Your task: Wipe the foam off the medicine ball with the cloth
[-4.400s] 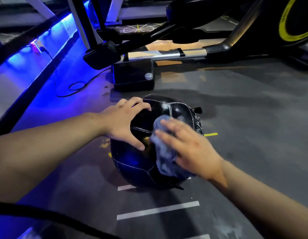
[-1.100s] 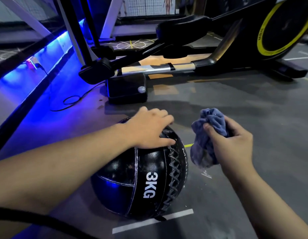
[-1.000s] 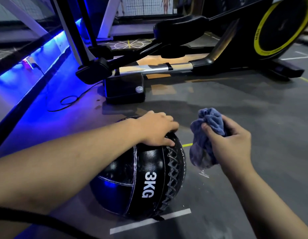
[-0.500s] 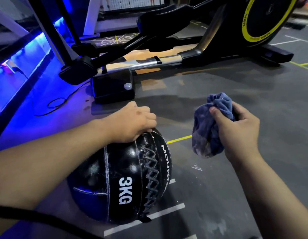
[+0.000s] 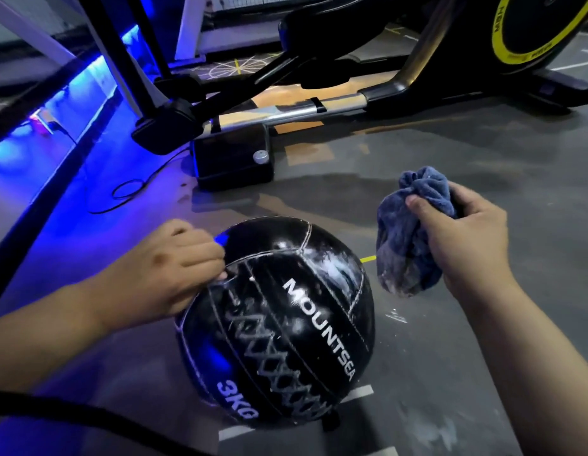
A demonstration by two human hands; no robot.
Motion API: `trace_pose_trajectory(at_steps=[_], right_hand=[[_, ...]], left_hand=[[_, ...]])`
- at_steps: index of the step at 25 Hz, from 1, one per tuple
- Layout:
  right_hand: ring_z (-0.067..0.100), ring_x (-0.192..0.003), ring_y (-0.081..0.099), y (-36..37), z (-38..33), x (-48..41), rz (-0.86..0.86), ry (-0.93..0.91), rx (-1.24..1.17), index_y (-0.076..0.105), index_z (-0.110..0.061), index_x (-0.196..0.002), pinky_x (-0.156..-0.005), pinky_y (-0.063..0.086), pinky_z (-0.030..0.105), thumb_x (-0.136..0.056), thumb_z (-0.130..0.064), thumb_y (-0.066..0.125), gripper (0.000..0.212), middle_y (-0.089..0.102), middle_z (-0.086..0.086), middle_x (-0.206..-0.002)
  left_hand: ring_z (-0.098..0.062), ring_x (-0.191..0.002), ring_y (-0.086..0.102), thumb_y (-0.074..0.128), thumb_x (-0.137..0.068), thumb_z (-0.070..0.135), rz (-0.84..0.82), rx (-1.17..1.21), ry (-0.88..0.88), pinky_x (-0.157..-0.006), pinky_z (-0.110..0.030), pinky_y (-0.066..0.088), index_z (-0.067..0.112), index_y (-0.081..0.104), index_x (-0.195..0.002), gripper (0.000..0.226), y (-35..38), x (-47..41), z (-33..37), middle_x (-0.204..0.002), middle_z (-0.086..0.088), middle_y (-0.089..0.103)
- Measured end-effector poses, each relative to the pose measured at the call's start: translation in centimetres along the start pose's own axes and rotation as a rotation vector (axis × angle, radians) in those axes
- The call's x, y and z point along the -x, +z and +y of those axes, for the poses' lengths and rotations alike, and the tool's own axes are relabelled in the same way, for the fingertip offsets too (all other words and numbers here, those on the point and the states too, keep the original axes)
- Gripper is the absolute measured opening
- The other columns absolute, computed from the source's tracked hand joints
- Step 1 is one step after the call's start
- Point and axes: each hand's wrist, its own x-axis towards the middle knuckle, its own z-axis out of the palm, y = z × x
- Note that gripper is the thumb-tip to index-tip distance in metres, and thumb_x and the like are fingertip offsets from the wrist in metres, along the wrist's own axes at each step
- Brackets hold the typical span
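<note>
The black medicine ball (image 5: 286, 327) sits on the grey floor, printed with "MOUNTSEA" and "3KG", its lacing facing up. Whitish foam streaks show on its upper right panel. My left hand (image 5: 174, 268) presses on the ball's upper left side, fingers curled against it. My right hand (image 5: 463, 238) is off to the right of the ball, clear of it, clutching a bunched blue cloth (image 5: 407, 232) that hangs below my fingers with white foam on its lower end.
An exercise machine (image 5: 319, 103) with a black base block (image 5: 233, 159) and a yellow-rimmed flywheel (image 5: 536, 24) stands just beyond the ball. A black cable (image 5: 128, 192) loops on the blue-lit floor at left. White floor lines (image 5: 295, 413) run under the ball.
The ball has rolled under my left hand, so the lettering and a foamy panel now face up. My right hand with the cloth stays lifted off the ball, to its right.
</note>
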Motion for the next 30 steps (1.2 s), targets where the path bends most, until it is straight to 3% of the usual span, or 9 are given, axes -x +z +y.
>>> trace_pose_trajectory(at_steps=[3, 5, 7, 10, 17, 20, 24, 27, 30], right_hand=[[-0.002, -0.083, 0.069, 0.4, -0.3, 0.7, -0.126, 0.025, 0.06, 0.076, -0.026, -0.096, -0.072, 0.052, 0.012, -0.083, -0.006, 0.073, 0.024, 0.076, -0.015, -0.089], [-0.006, -0.08, 0.067, 1.4, 0.1, 1.8, -0.195, 0.058, 0.076, 0.075, -0.027, -0.094, -0.069, 0.049, 0.009, -0.084, -0.005, 0.073, 0.025, 0.076, -0.017, -0.088], [-0.005, -0.08, 0.068, 2.6, 0.5, 3.2, -0.214, 0.101, 0.07, 0.074, -0.03, -0.089, -0.07, 0.049, 0.011, -0.084, -0.006, 0.073, 0.025, 0.076, -0.018, -0.086], [0.005, -0.073, 0.068, 3.8, -0.7, 3.8, -0.128, 0.195, -0.018, 0.074, -0.022, -0.09, -0.069, 0.052, 0.023, -0.085, -0.01, 0.072, 0.013, 0.075, -0.011, -0.078], [0.032, -0.109, 0.067, 7.1, -8.5, 1.7, -0.43, 0.484, -0.801, 0.057, -0.002, -0.129, -0.087, 0.058, 0.043, -0.1, -0.027, 0.049, 0.04, 0.064, 0.021, -0.125], [0.021, -0.088, 0.07, 11.9, -4.9, 5.6, -0.503, 0.293, -0.415, 0.065, -0.008, -0.116, -0.077, 0.057, 0.033, -0.095, -0.02, 0.062, 0.024, 0.073, 0.012, -0.105], [0.012, -0.132, 0.048, 13.7, 2.7, 6.8, -0.627, -0.446, 0.431, 0.06, -0.021, -0.134, -0.112, 0.038, 0.035, -0.088, -0.029, 0.058, 0.046, 0.055, 0.001, -0.14], [0.016, -0.15, 0.017, 12.7, 2.6, 6.6, -0.747, -0.368, 0.623, 0.045, -0.035, -0.144, -0.122, 0.02, 0.04, -0.081, -0.062, 0.057, 0.071, 0.022, -0.009, -0.162], [0.027, -0.144, 0.024, 13.6, 1.0, 9.1, -0.756, -0.642, 0.802, 0.052, -0.02, -0.141, -0.12, 0.024, 0.043, -0.07, -0.079, 0.056, 0.093, 0.035, 0.007, -0.155]], left_hand=[[-0.026, -0.07, 0.057, 0.047, -0.098, 0.033, -0.126, 0.069, -0.105, -0.062, -0.04, 0.044, 0.013, 0.061, -0.077, 0.033, -0.5, 3.8, -1.8, -0.077, 0.001, 0.058], [-0.016, -0.088, 0.063, 0.047, -0.09, 0.061, -0.221, 0.264, -0.397, -0.078, -0.035, 0.048, 0.024, 0.063, -0.098, 0.04, -0.9, 4.9, -2.5, -0.098, 0.011, 0.06], [0.001, -0.121, 0.048, 0.062, -0.064, 0.081, -0.373, 0.548, -0.706, -0.102, -0.026, 0.039, 0.043, 0.042, -0.136, 0.083, -0.7, 5.3, -2.2, -0.137, 0.025, 0.039], [-0.004, -0.134, 0.035, 0.079, -0.033, 0.082, -0.584, 0.621, -0.786, -0.112, -0.031, 0.035, 0.046, 0.01, -0.149, 0.14, 0.9, 6.3, -2.4, -0.146, 0.023, 0.019], [-0.014, -0.131, 0.042, 0.077, -0.023, 0.086, -0.484, 0.587, -0.816, -0.108, -0.039, 0.039, 0.061, 0.01, -0.139, 0.136, 1.1, 6.0, -1.1, -0.144, 0.025, 0.021], [-0.013, -0.132, 0.042, 0.074, -0.024, 0.088, -0.474, 0.558, -0.811, -0.108, -0.035, 0.039, 0.056, 0.01, -0.143, 0.138, 1.0, 5.0, -0.9, -0.146, 0.024, 0.021], [-0.012, -0.134, 0.041, 0.075, -0.027, 0.087, -0.467, 0.561, -0.823, -0.106, -0.035, 0.038, 0.06, 0.009, -0.142, 0.136, 0.9, 6.0, -0.8, -0.146, 0.032, 0.015], [-0.011, -0.137, 0.038, 0.073, -0.027, 0.089, -0.443, 0.568, -0.83, -0.11, -0.039, 0.035, 0.063, 0.007, -0.141, 0.135, 1.0, 6.5, -0.7, -0.147, 0.036, 0.011], [-0.009, -0.138, 0.035, 0.073, -0.028, 0.088, -0.427, 0.546, -0.803, -0.11, -0.033, 0.034, 0.057, 0.007, -0.145, 0.138, 1.0, 5.7, -0.4, -0.149, 0.031, 0.011]])
